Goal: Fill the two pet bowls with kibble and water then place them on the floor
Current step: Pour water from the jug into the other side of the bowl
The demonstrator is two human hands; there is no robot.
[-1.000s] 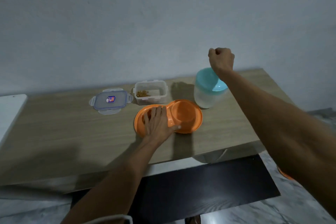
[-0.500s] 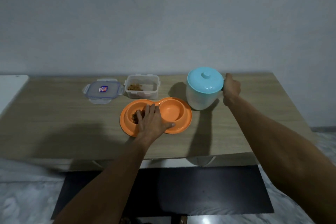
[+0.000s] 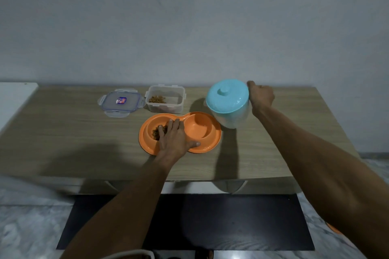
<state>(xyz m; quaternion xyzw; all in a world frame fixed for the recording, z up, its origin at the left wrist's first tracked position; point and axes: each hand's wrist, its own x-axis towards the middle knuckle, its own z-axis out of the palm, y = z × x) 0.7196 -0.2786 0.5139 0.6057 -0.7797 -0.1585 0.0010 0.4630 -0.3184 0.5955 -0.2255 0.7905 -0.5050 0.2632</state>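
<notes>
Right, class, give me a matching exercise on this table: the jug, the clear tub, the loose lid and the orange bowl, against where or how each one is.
1 jug
2 tub
3 lid
4 bowl

A left hand rests on it
B flat on the table, far left
C right hand holds its side
D open, some kibble inside

Pairs: 1-C, 2-D, 3-B, 4-A

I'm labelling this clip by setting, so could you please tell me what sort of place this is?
Likely a room in a home: a wooden table against a plain wall, a marbled floor, and a pet bowl holding kibble.
</notes>
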